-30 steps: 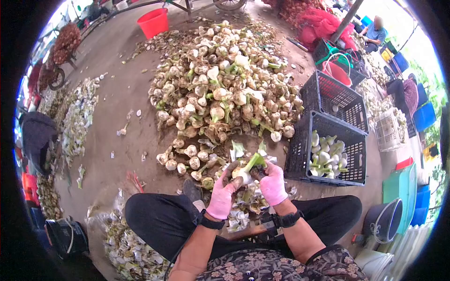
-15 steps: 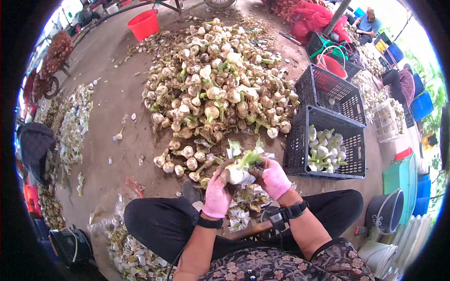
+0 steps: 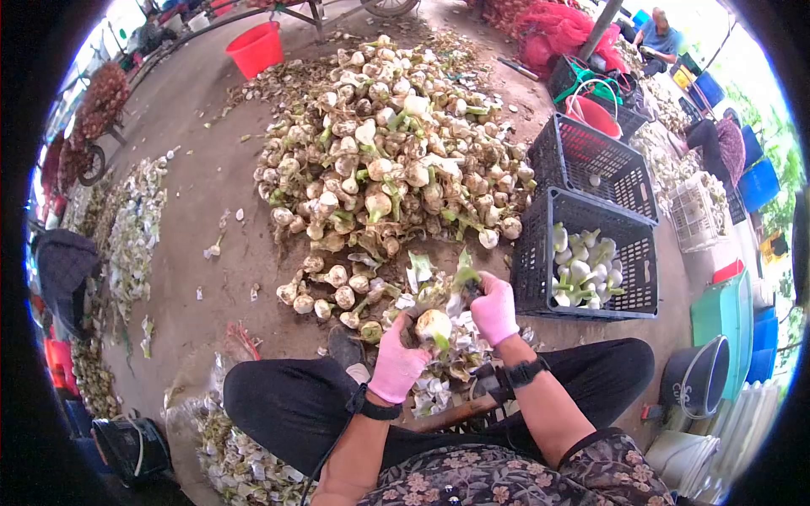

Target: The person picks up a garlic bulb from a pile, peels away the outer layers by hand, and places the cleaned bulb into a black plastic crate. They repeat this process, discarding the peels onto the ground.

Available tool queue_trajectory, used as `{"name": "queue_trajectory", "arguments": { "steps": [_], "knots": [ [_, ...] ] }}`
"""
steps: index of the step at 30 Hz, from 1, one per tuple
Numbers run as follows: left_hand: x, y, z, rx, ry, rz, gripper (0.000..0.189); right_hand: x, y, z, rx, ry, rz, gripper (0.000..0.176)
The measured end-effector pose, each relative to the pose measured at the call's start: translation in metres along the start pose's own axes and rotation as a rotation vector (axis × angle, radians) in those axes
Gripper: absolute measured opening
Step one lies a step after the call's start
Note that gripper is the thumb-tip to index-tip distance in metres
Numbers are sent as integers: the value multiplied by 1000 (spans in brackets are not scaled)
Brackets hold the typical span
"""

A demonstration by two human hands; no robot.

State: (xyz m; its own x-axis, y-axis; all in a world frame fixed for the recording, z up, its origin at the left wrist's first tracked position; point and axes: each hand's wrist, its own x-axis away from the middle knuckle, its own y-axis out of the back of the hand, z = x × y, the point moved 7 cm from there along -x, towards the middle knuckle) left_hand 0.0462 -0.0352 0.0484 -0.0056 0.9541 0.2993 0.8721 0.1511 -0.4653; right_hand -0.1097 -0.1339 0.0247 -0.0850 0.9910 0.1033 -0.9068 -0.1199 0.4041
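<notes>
My left hand (image 3: 401,361), in a pink glove with dark fingertips, is closed around the side of a pale garlic bulb (image 3: 434,325) above my lap. A bit of green shows at the bulb's lower edge. Up and to the right, my right hand (image 3: 494,312), gloved the same way, has its fingers pinched on a strip of greenish garlic skin (image 3: 465,275), apart from the bulb. Shed garlic skins (image 3: 451,358) lie beneath both hands. Just beyond them is a large heap of unpeeled garlic (image 3: 380,160), with several loose bulbs (image 3: 344,295) at its near side.
A black crate (image 3: 586,308) with peeled garlic stands at the right, another black crate (image 3: 582,164) behind it. A red bucket (image 3: 256,51) is beyond the heap. Dark buckets (image 3: 696,377) stand at far right. Another person (image 3: 658,40) sits at the back right.
My right hand has pulled away from the bulb, up and to the right, with a strip of skin. In my left hand the bulb has turned, its green stem no longer pointing up.
</notes>
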Motion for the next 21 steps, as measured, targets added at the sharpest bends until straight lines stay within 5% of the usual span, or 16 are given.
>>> {"name": "queue_trajectory", "arguments": {
  "steps": [3,5,7,9,14,17,21],
  "knots": [
    [0,-1,-2,-18,-10,72,72,-6,16,0,245,-6,-59,43],
    [5,-4,-4,46,77,-2,72,8,13,32,373,328,37,55],
    [-5,1,6,50,19,68,72,15,16,47,322,313,171,58],
    [-4,-4,1,31,13,99,64,28,8,53,-221,8,443,57],
    [-7,-4,4,-63,-33,94,58,34,9,66,-17,170,366,38],
    [-6,-1,4,-243,-27,48,54,38,9,76,187,294,319,42],
    [-6,-1,14,168,50,69,49,44,3,85,293,343,235,34]
  ]
}}
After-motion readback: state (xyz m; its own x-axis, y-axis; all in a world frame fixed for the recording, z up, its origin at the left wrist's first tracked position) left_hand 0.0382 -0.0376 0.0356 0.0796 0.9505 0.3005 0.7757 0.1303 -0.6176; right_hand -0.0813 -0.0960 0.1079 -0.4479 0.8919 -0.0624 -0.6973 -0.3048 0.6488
